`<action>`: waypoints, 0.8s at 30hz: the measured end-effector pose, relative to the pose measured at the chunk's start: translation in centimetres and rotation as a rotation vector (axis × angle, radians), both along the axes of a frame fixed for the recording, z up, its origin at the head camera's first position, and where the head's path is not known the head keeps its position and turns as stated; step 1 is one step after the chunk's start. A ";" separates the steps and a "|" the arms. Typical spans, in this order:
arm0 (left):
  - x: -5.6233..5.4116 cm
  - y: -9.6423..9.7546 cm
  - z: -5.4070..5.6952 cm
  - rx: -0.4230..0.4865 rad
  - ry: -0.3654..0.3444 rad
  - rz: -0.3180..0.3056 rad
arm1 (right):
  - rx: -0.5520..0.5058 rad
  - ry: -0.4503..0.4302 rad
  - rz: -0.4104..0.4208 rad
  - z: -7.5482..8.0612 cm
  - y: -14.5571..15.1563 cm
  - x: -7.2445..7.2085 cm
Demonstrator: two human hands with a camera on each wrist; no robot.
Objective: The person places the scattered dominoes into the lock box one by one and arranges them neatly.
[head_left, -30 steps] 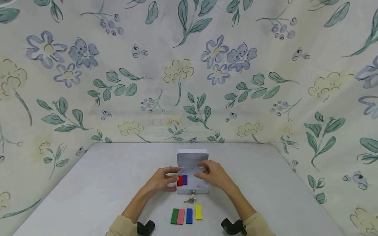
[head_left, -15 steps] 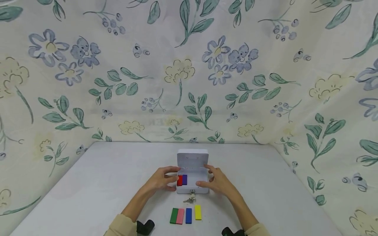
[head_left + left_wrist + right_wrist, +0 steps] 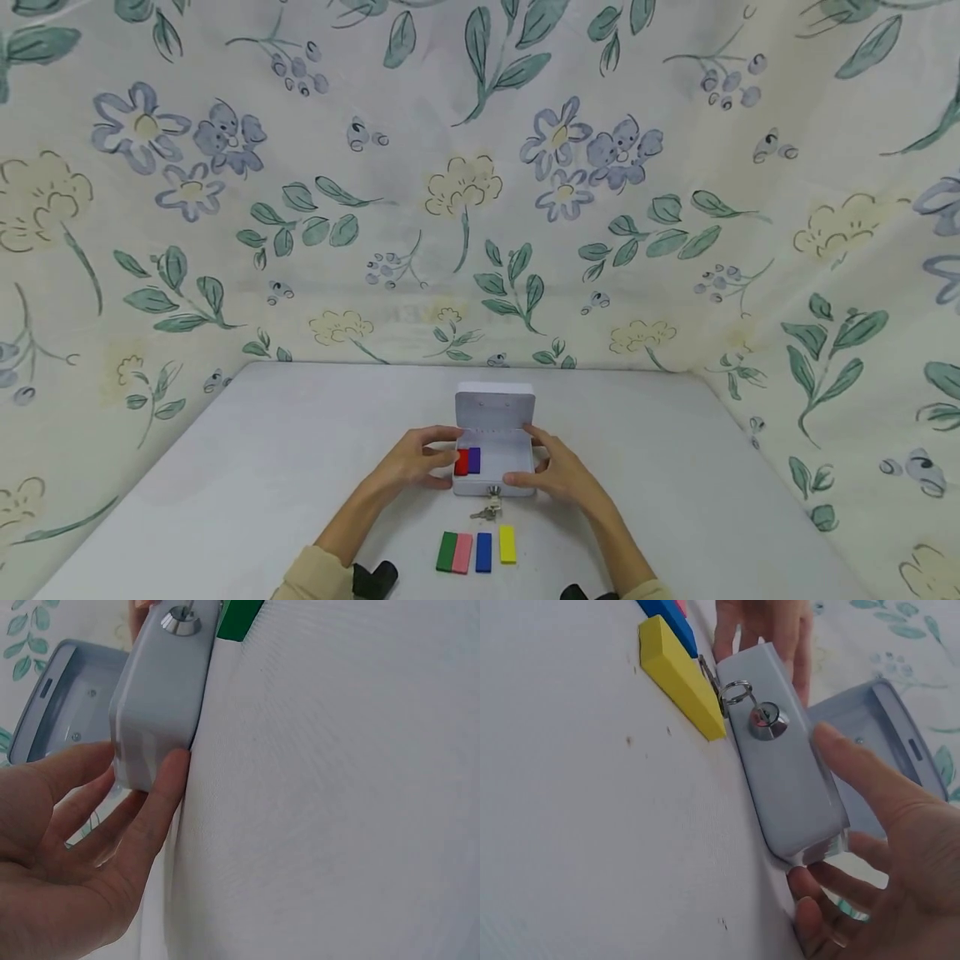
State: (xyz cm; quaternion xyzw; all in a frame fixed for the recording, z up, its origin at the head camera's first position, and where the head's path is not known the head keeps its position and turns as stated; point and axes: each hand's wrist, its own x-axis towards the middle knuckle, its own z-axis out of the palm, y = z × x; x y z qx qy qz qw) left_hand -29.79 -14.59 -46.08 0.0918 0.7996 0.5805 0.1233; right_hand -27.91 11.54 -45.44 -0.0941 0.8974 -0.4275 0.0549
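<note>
A small light-grey cash box [image 3: 512,458] stands on the white table with its lid [image 3: 495,408] raised at the back. Inside, at the left, a red block [image 3: 462,462] and a purple block [image 3: 474,460] lie side by side. My left hand [image 3: 414,458] holds the box's left side between thumb and fingers. At the opposite end, my right hand [image 3: 561,473] grips the box, its thumb on the front rim and its fingers along the right side. A key sits in the front lock [image 3: 768,720], with more keys [image 3: 486,513] hanging from its ring.
In front of the box lie a green block [image 3: 446,552], a pink block [image 3: 462,553], a blue block [image 3: 483,552] and a yellow block [image 3: 507,544]. Green and pink touch. A flower-patterned cloth [image 3: 420,333] stands behind the white table [image 3: 315,417].
My right hand has moved from above the box's inside to its right side and front rim. The left hand keeps its place on the box. The blocks have not moved.
</note>
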 end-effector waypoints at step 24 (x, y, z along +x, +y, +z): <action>0.1 0.3 0.4 -0.039 -0.005 0.016 | 0.034 -0.021 -0.008 -0.2 0.2 -0.1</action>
